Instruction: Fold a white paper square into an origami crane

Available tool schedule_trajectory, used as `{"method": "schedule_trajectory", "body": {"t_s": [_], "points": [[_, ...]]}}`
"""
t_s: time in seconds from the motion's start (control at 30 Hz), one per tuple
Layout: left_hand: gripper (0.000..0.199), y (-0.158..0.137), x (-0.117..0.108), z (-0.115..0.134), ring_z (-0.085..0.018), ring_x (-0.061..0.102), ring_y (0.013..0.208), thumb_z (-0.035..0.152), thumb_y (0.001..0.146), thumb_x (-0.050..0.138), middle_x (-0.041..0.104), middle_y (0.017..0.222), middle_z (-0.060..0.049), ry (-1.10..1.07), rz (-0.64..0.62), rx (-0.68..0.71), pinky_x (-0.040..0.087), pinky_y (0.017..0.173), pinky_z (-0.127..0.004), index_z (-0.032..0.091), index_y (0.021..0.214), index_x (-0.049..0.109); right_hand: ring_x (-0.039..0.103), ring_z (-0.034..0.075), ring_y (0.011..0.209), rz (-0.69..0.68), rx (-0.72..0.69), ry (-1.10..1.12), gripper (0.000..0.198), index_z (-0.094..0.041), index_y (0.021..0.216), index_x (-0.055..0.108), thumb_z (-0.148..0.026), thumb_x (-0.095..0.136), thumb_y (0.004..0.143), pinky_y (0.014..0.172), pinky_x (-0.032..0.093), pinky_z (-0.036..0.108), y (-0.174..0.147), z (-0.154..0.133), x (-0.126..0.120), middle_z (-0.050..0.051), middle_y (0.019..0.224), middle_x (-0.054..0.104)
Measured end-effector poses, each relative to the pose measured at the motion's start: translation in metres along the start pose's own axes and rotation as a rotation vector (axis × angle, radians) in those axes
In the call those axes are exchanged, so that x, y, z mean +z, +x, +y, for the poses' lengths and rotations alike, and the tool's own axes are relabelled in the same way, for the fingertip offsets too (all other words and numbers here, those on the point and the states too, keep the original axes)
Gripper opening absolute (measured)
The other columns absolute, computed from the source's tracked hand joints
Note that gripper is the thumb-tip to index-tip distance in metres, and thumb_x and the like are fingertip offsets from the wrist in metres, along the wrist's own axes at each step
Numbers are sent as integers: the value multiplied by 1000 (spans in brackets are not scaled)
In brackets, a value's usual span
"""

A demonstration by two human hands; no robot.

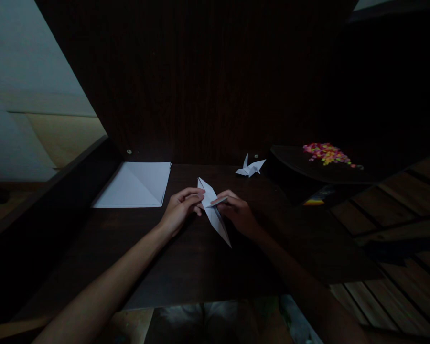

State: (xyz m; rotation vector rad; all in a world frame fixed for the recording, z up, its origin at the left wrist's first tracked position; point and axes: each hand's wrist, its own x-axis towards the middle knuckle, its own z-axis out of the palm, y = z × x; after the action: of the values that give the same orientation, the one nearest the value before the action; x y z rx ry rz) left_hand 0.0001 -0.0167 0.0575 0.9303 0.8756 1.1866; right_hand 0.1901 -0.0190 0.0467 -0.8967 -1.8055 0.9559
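A white folded paper (215,220), long and pointed at both ends, is held between my two hands above the dark table. My left hand (181,206) pinches its left edge, thumb and fingers closed on it. On the other side my right hand (238,211) grips a narrow flap that sticks out toward the right. The right hand lies in shadow, so some of its fingers are hard to make out. Behind the hands, to the right, a finished white paper crane (251,167) rests on the table near the back panel.
White square paper sheets (136,184), the top one creased, lie at the left. A raised dark shelf (290,160) on the right bears a pile of small colourful pieces (327,154). A tall dark panel (200,86) closes off the back, and a dark side board (57,186) the left.
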Motion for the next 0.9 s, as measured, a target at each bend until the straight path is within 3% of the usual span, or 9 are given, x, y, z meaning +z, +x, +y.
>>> {"method": "schedule_trajectory", "body": {"t_s": [0.1, 0.23, 0.43, 0.6, 0.77, 0.9], "points": [[33, -3, -1, 1, -12, 61, 67, 17, 66, 72, 67, 80, -5, -24, -84, 48, 46, 55, -20, 10, 97, 67, 56, 14, 74, 93, 6, -20, 31, -18, 77, 65, -45, 55, 89, 61, 44, 25, 0, 1, 3, 3, 83, 56], [51, -6, 0, -3, -10, 59, 66, 17, 66, 78, 65, 78, -1, 99, -209, 88, 46, 62, -21, 14, 113, 58, 48, 10, 56, 180, 61, 3, 32, -18, 67, 55, -45, 60, 85, 51, 38, 22, -2, 3, 6, -2, 67, 50], [57, -7, 0, -10, -7, 56, 62, 21, 68, 80, 60, 74, 2, 195, -229, 136, 46, 61, -20, 16, 117, 51, 48, 9, 53, 253, 60, -18, 30, -19, 64, 55, -43, 66, 79, 48, 37, 21, -4, 0, 9, -3, 61, 52], [72, -7, 0, -10, -10, 59, 71, 14, 61, 83, 62, 87, -2, 243, -306, 169, 50, 66, -24, 16, 124, 49, 48, 9, 46, 276, 91, 40, 26, -19, 67, 59, -41, 68, 78, 44, 37, 21, -3, -5, 10, -4, 55, 54], [64, -8, 2, -13, -13, 60, 76, 16, 66, 79, 62, 88, -3, 302, -256, 246, 51, 71, -27, 15, 123, 52, 47, 9, 42, 288, 135, 89, 27, -18, 69, 62, -43, 67, 78, 41, 36, 21, -4, -8, 11, -4, 51, 52], [50, -9, 1, -11, -13, 59, 78, 18, 73, 73, 62, 85, -2, 439, -174, 361, 49, 77, -29, 16, 120, 59, 48, 9, 48, 294, 93, 23, 30, -18, 68, 61, -45, 66, 79, 45, 38, 21, -4, -6, 10, -3, 57, 53]]}}
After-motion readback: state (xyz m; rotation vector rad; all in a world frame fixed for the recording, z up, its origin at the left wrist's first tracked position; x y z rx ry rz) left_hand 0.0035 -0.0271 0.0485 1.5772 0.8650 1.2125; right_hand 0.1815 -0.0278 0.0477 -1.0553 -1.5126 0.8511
